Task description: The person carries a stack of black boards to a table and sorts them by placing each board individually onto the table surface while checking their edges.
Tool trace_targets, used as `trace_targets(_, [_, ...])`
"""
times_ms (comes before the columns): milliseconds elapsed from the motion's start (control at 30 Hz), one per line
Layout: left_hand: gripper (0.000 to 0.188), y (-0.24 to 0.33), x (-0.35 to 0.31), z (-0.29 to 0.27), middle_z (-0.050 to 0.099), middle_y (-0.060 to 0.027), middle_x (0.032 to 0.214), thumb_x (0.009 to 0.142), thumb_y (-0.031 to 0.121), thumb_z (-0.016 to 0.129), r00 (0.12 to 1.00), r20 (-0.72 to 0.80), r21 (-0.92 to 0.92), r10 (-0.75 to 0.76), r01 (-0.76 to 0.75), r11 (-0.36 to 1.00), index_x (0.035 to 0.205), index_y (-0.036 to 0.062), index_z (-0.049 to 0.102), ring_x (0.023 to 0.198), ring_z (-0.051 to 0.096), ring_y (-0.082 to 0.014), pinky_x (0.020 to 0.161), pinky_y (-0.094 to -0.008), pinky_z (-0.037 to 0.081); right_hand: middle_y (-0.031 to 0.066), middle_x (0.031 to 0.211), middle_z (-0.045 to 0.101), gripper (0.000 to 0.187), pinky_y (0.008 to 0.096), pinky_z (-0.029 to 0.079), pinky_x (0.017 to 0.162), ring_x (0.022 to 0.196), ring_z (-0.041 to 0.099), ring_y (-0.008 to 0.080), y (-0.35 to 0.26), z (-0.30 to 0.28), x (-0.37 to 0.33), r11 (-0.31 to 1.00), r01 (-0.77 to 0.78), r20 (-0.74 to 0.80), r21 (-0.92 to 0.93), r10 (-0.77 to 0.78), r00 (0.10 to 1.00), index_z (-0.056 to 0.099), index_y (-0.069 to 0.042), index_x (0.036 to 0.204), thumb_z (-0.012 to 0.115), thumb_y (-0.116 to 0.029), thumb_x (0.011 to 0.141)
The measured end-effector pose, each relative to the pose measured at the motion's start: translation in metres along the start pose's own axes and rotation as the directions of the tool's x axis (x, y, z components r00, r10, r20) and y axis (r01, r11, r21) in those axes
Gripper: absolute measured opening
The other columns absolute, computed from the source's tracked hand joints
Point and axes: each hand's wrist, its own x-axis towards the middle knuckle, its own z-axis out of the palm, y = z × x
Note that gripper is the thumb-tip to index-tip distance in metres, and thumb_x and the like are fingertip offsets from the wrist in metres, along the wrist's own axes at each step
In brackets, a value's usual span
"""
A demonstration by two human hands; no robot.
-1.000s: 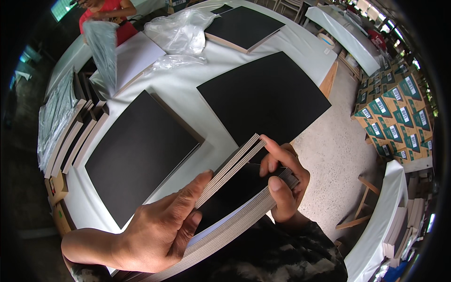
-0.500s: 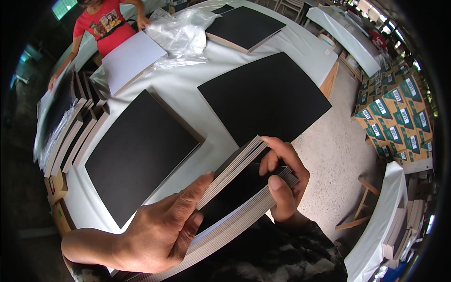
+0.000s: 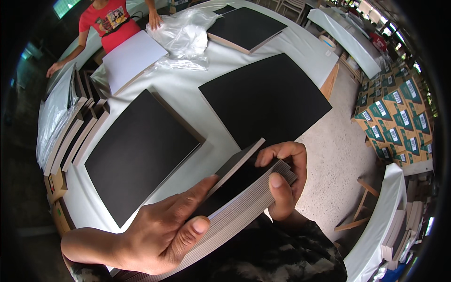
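A thick stack of black boards [image 3: 244,197] with pale grey edges stands tilted close to my body, held between my two hands. A thinner section of boards [image 3: 237,167] is parted from the top of the stack, leaving a gap that shows a black face. My left hand [image 3: 155,230] grips the near left side, its fingers along the thin section and its thumb on the edges of the thick part. On the right, my right hand [image 3: 286,174] wraps the far corner, thumb against the edges and fingers curled over the top.
Piles of black boards [image 3: 141,155], [image 3: 268,98] lie on the white-covered table [image 3: 213,124]. A white-topped pile [image 3: 134,61] and crumpled clear plastic [image 3: 183,37] are near a person in red [image 3: 110,23]. Wrapped stacks [image 3: 56,117] stand left; printed cartons [image 3: 397,113] are piled right.
The parted top section has become thinner and the lower part thicker. My right fingers have drawn down from its corner, and my left thumb has risen. The other person's hand has lifted off the wrapped stack.
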Motion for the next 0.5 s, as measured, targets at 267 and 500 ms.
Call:
trace_targets(267, [0.074, 0.007, -0.002, -0.007, 0.045, -0.0205, 0.133, 0.071, -0.022, 0.041, 0.981, 0.091, -0.027, -0.171, 0.174, 0.984, 0.139, 0.0023, 0.03, 0.072, 0.062, -0.014, 0.071, -0.0221, 0.049, 0.0059, 0.073, 0.05, 0.059, 0.022, 0.038, 0.061, 0.065, 0.046, 0.0095, -0.008, -0.003, 0.003, 0.983, -0.047, -0.003, -0.178, 0.047, 0.999, 0.045, 0.008, 0.121, 0.056, -0.03, 0.077])
trace_targets(500, [0.075, 0.008, 0.005, -0.005, 0.044, -0.0238, 0.132, 0.067, -0.02, 0.049, 0.996, 0.087, -0.02, -0.028, 0.03, 0.999, 0.134, 0.011, 0.042, 0.093, 0.065, -0.0293, 0.068, -0.0261, 0.055, 0.0067, 0.068, 0.052, 0.073, 0.0214, 0.039, 0.061, 0.06, 0.049, 0.0089, -0.005, -0.019, 0.009, 0.995, -0.039, 0.127, -0.087, 0.049, 0.991, 0.037, 0.008, 0.126, 0.058, -0.044, 0.079])
